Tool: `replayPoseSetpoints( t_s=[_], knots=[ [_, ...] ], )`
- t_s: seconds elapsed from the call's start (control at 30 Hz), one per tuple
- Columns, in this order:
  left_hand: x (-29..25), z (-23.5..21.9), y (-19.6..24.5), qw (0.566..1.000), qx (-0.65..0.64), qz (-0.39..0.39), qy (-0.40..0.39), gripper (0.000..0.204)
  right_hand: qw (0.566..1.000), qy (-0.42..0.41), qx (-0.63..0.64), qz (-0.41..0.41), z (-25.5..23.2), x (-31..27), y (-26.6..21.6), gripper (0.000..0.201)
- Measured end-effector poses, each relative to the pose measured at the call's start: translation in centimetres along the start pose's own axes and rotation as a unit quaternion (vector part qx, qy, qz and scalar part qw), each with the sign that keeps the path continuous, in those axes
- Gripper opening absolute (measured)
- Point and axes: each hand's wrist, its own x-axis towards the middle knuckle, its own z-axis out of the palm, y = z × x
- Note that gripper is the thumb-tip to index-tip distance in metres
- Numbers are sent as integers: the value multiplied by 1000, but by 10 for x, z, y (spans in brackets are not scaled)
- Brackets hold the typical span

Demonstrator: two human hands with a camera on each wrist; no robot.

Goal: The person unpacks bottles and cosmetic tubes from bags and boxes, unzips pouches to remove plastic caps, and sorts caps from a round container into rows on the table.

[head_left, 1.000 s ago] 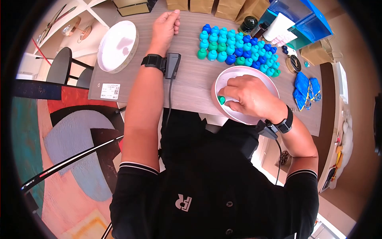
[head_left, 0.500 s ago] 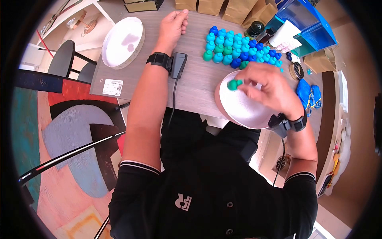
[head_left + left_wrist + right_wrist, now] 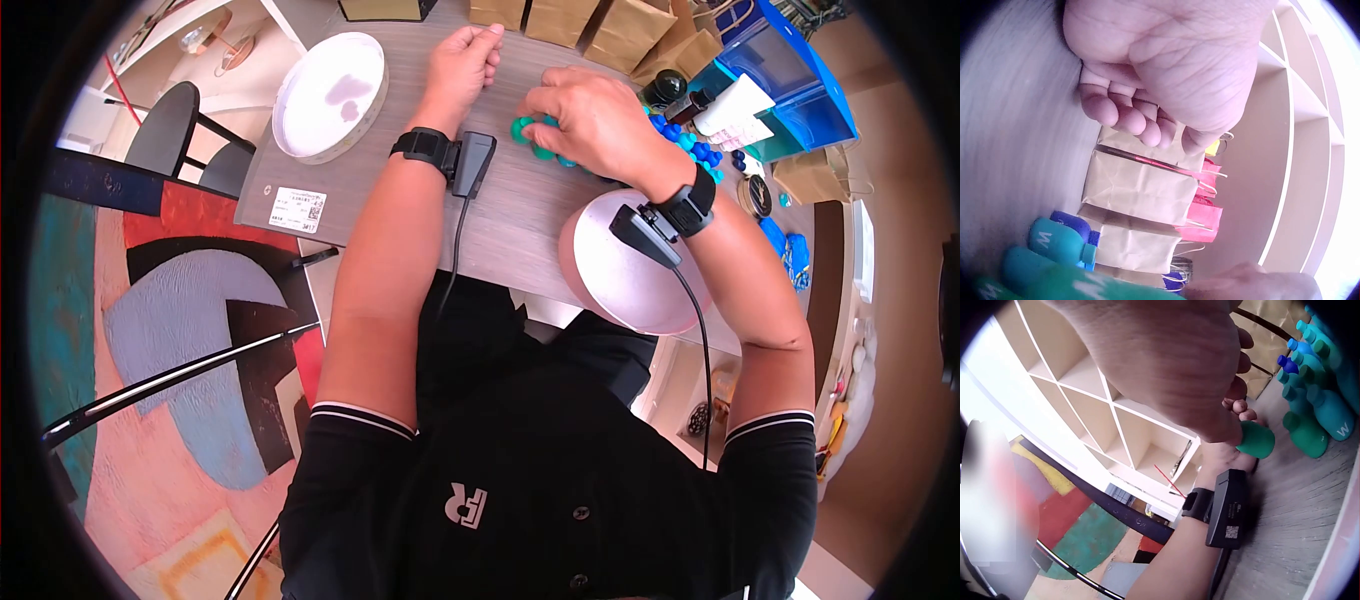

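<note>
My right hand (image 3: 590, 115) reaches over the near left part of a group of small toy-like bottles, covering many of them in the head view. Its thumb and fingers pinch a green bottle (image 3: 1257, 440), whose base shows in the right wrist view beside a standing green bottle (image 3: 1305, 434) and a teal bottle (image 3: 1330, 412) marked with a W. On the table to the left, my left hand (image 3: 465, 70) lies with loosely curled fingers and holds nothing. In the left wrist view its fingers (image 3: 1129, 115) hang relaxed near paper bags, with a teal bottle (image 3: 1057, 242) close by.
Near the front edge stands a round pink-white bowl (image 3: 600, 265) under my right wrist. A round white tray (image 3: 325, 100) lies at the left. Brown paper bags (image 3: 560, 18), a dark jar (image 3: 664, 88), a white tube (image 3: 738, 103) and a blue box (image 3: 805, 75) line the back.
My right hand picked the green bottle out of the bowl, raised it, and carried it forward and left to the bottle group. The left hand stayed at its place on the table.
</note>
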Motion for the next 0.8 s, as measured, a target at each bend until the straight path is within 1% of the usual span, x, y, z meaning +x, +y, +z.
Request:
replayPoseSetpoints(
  t_s=[0.03, 0.17, 0.23, 0.27, 0.33, 0.37, 0.43, 0.47, 0.53, 0.6, 0.63, 0.67, 0.73, 0.77, 0.8],
  knots=[
    [0, 0, 0, 1000, -1, 0, 2, 27, 1000, -13, -13, 6, 3, 3, 2, 17],
    [1, 0, 0, 1000, 3, -2, 4, 26, 999, -19, -32, 3, 16, 7, 6, 17],
    [1, 0, 1, 1000, 4, -1, 3, 26, 998, -61, -23, 16, 19, 6, 7, 19],
    [1, 0, 0, 1000, 3, 2, 3, 27, 998, -61, -24, 17, 20, 5, 8, 19],
    [2, 0, -2, 1000, 2, 4, -1, 27, 999, -40, -35, -5, 20, 2, 8, 22],
    [2, -1, -2, 1000, 0, 3, -3, 27, 999, -39, -36, -2, 16, -1, 8, 22],
    [2, -2, -1, 1000, 0, 2, -12, 28, 1000, 18, -21, -10, 0, -8, 8, 26],
    [2, -2, -2, 1000, -2, 0, -9, 28, 999, 22, -23, -5, -12, -15, 8, 26],
    [3, -3, -3, 1000, -3, -3, -17, 28, 995, 75, 57, 29, -40, -37, 8, 28],
    [5, -4, -7, 1000, -23, 12, -17, 28, 988, 118, 79, 65, -63, -69, 10, 26],
    [5, -4, -7, 1000, -20, 10, -19, 29, 984, 115, 92, 101, -74, -89, 11, 27],
    [5, -4, -7, 999, -21, 9, -32, 29, 971, 128, 127, 158, -80, -110, 11, 27],
    [5, -4, -6, 1000, -7, 11, -23, 28, 945, 164, 173, 224, -82, -156, 15, 25],
    [5, -4, -6, 999, -6, 11, -31, 28, 943, 170, 172, 229, -78, -180, 17, 25],
    [5, -5, -5, 1000, -6, 8, -28, 27, 919, 191, 197, 284, -70, -203, 18, 26]
  ],
)
